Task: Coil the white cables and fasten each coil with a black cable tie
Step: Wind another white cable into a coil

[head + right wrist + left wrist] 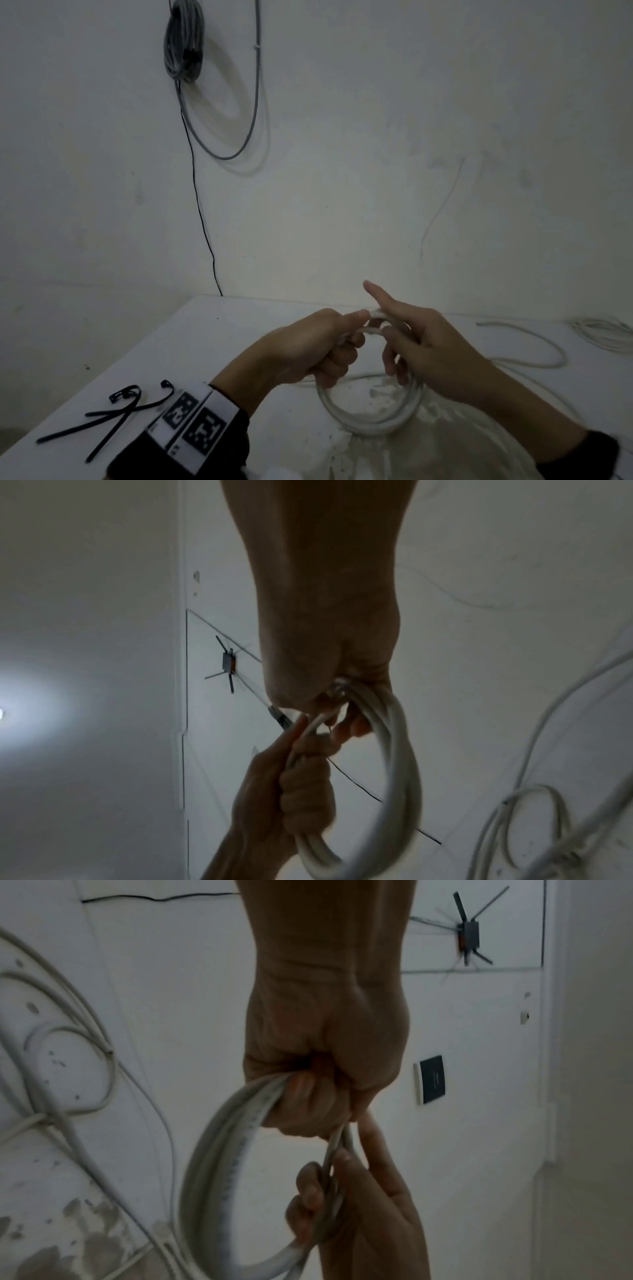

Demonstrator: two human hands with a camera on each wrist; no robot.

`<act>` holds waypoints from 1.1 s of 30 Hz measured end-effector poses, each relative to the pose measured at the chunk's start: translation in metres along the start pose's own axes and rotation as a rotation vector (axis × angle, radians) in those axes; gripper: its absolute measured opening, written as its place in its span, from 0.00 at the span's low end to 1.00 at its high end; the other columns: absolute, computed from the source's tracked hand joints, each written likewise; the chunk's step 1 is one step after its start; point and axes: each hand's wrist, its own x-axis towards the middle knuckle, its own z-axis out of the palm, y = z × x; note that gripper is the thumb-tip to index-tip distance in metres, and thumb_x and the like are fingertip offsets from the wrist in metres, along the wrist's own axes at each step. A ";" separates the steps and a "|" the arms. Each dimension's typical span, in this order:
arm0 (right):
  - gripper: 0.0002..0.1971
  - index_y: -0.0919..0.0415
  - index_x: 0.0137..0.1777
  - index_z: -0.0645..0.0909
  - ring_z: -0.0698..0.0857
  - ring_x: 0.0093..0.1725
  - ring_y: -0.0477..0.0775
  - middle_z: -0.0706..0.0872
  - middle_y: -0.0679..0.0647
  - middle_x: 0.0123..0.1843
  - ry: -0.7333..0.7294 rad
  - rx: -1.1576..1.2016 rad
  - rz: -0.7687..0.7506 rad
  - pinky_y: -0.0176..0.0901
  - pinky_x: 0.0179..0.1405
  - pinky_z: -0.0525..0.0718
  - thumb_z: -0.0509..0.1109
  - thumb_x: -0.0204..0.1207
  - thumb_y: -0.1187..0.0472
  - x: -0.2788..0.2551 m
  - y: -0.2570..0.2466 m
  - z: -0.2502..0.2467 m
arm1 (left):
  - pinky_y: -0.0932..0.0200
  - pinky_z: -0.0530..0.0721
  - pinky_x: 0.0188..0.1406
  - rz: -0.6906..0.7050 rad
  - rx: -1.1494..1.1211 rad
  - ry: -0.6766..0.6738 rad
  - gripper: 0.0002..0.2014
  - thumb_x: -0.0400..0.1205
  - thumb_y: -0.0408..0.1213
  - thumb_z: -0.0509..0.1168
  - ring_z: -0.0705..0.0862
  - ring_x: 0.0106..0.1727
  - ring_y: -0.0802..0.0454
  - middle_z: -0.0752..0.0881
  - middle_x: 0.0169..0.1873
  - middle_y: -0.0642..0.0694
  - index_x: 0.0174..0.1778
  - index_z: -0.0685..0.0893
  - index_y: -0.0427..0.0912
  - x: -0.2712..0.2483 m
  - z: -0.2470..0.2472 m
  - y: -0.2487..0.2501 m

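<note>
Dim white room, white table (239,329) with grey stains near you, pushed against a plain wall. Above the table your left hand (308,349) is fisted round the top of a white cable coil (370,416), thumb lying along the strands; the left wrist view shows the same coil (219,1150) running out of that fist. Your right hand (421,339) holds the coil just beside the left, lower fingers curled round the strands, index finger sticking out straight; the right wrist view shows the strands (394,750) looping down from it. The coil hangs as a round loop under both hands, its bottom close to the tabletop; touching or not, can't tell. Loose white cable (534,346) trails off right on the table, with another white bundle (606,334) at the far right edge. Black cable ties (106,416) lie on the table by your left wrist, apart from the coil. A grey cable bundle (183,41) hangs on the wall
</note>
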 end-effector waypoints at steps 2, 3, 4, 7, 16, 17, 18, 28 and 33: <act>0.23 0.45 0.74 0.67 0.81 0.31 0.42 0.82 0.46 0.45 0.033 -0.390 -0.263 0.26 0.33 0.78 0.62 0.80 0.62 0.002 0.006 -0.001 | 0.68 0.56 0.17 0.038 0.028 0.036 0.21 0.87 0.49 0.49 0.55 0.17 0.59 0.58 0.19 0.53 0.27 0.64 0.47 0.000 0.002 0.001; 0.23 0.51 0.74 0.70 0.80 0.34 0.41 0.82 0.48 0.46 0.047 -0.570 -0.373 0.24 0.36 0.76 0.63 0.79 0.57 0.003 0.009 -0.002 | 0.69 0.56 0.16 0.046 0.028 0.039 0.21 0.86 0.50 0.50 0.55 0.17 0.59 0.58 0.18 0.53 0.27 0.64 0.47 -0.001 0.002 0.001; 0.22 0.58 0.71 0.74 0.79 0.35 0.42 0.83 0.50 0.45 0.042 -0.694 -0.441 0.24 0.37 0.75 0.63 0.78 0.53 0.005 0.011 -0.003 | 0.70 0.57 0.16 0.048 0.031 0.036 0.22 0.86 0.51 0.51 0.55 0.17 0.59 0.58 0.18 0.54 0.26 0.64 0.47 -0.001 0.002 0.002; 0.17 0.69 0.60 0.78 0.82 0.31 0.50 0.85 0.58 0.38 0.127 -0.813 -0.597 0.34 0.31 0.81 0.56 0.84 0.56 0.007 0.015 0.000 | 0.70 0.57 0.16 0.060 0.053 0.022 0.21 0.84 0.53 0.51 0.55 0.17 0.59 0.58 0.19 0.54 0.27 0.64 0.47 -0.003 0.004 0.005; 0.07 0.53 0.51 0.88 0.79 0.16 0.47 0.84 0.56 0.25 0.059 -0.097 -0.113 0.36 0.21 0.79 0.71 0.75 0.60 0.004 0.000 0.005 | 0.65 0.69 0.19 0.112 0.543 0.237 0.15 0.86 0.52 0.50 0.67 0.20 0.60 0.72 0.26 0.49 0.50 0.71 0.42 -0.001 0.006 0.004; 0.09 0.53 0.53 0.88 0.80 0.16 0.49 0.85 0.56 0.27 0.055 -0.040 -0.097 0.37 0.20 0.79 0.71 0.75 0.61 0.004 -0.003 0.006 | 0.66 0.68 0.18 0.121 0.523 0.227 0.15 0.86 0.51 0.50 0.67 0.19 0.62 0.71 0.26 0.50 0.52 0.69 0.41 -0.002 0.006 0.003; 0.11 0.52 0.54 0.88 0.80 0.17 0.50 0.86 0.56 0.28 0.053 -0.008 -0.103 0.38 0.21 0.79 0.71 0.75 0.63 0.005 -0.005 0.007 | 0.67 0.67 0.17 0.135 0.483 0.218 0.15 0.86 0.49 0.50 0.65 0.18 0.62 0.70 0.25 0.50 0.54 0.68 0.39 -0.003 0.006 0.003; 0.05 0.63 0.48 0.86 0.84 0.25 0.44 0.85 0.44 0.30 -0.044 -0.355 -0.327 0.27 0.29 0.81 0.73 0.73 0.66 0.016 -0.002 0.013 | 0.66 0.63 0.18 0.095 0.322 0.176 0.15 0.85 0.51 0.51 0.61 0.20 0.59 0.65 0.25 0.51 0.54 0.67 0.42 -0.012 -0.002 0.000; 0.16 0.70 0.40 0.82 0.75 0.27 0.47 0.82 0.56 0.28 0.023 -0.556 -0.480 0.26 0.31 0.71 0.58 0.77 0.58 0.028 0.000 0.020 | 0.66 0.67 0.20 0.122 0.367 0.254 0.15 0.85 0.51 0.51 0.64 0.23 0.57 0.69 0.27 0.48 0.54 0.69 0.41 -0.013 -0.005 0.001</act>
